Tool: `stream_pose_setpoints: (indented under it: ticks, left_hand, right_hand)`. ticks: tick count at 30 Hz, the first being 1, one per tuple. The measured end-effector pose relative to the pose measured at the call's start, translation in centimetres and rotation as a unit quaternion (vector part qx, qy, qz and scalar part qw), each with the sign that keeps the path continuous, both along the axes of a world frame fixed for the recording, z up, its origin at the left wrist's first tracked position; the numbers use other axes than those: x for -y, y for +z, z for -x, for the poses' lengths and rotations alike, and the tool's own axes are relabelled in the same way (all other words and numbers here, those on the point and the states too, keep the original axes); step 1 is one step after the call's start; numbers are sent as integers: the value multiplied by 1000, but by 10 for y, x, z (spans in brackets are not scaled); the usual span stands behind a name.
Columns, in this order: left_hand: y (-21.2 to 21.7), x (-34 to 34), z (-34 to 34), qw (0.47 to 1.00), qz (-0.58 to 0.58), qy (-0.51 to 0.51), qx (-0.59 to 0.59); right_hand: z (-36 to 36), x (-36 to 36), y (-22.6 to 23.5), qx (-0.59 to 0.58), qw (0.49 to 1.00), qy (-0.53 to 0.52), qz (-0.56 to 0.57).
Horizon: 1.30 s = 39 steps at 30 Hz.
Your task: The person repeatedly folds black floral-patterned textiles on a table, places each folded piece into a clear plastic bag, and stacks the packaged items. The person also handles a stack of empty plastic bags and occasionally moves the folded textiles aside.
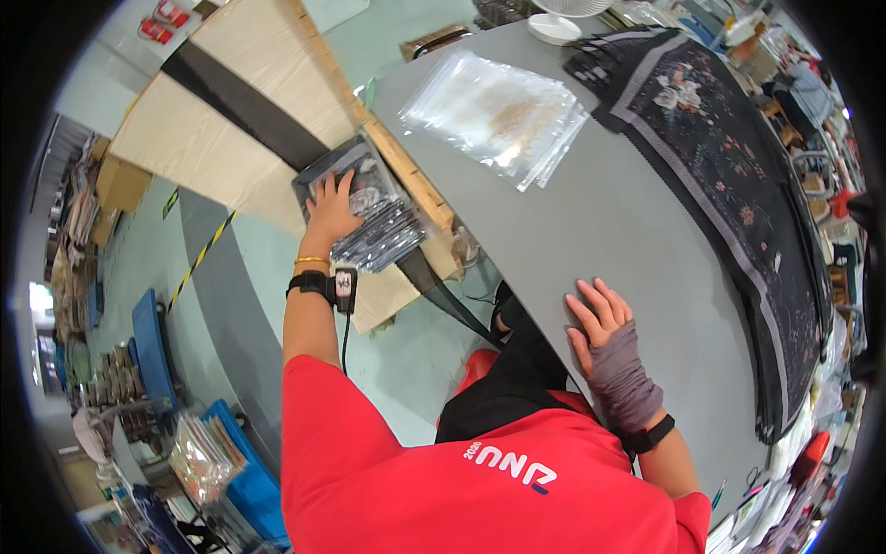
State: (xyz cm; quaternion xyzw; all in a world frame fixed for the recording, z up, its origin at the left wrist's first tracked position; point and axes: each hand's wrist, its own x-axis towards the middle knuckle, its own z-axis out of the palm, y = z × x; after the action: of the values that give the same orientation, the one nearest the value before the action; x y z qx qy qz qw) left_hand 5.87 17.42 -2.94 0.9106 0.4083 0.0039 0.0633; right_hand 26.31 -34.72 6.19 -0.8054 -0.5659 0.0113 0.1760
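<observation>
My left hand reaches out to the left and lies flat, fingers spread, on a stack of dark packaged items in clear bags that sits on a wooden pallet covered with cardboard. My right hand, with a grey wrap around its wrist, rests palm down with fingers apart on the near edge of the grey table. It holds nothing. A pile of empty clear plastic bags lies on the far part of the table. Dark flower-patterned fabric is stacked along the table's right side.
A white fan base stands at the table's far edge. Blue crates with bagged goods sit on the floor at lower left. Yellow-black floor tape runs beside the pallet. Cluttered shelves line the right rim.
</observation>
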Motion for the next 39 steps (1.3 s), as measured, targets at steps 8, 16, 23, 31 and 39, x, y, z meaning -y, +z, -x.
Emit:
stream_pose_setpoints:
  ticks: [8, 16, 23, 31, 39]
  left_hand:
    - [0, 19, -6, 974, 90, 167, -123]
    - [18, 1, -19, 992, 17, -37, -116]
    - [-53, -52, 52, 935, -50, 200, 288]
    - [-13, -53, 40, 918, -176, 126, 332]
    - [102, 134, -148, 889, 5, -161, 429]
  right_hand:
    - [-3, 7, -5, -10, 999, -6, -36]
    - [0, 13, -14, -11, 999, -6, -51]
    - [-8, 56, 23, -139, 988, 35, -56]
    - [15, 113, 209, -88, 931, 170, -312]
    - [30, 168, 251, 69, 945, 72, -312]
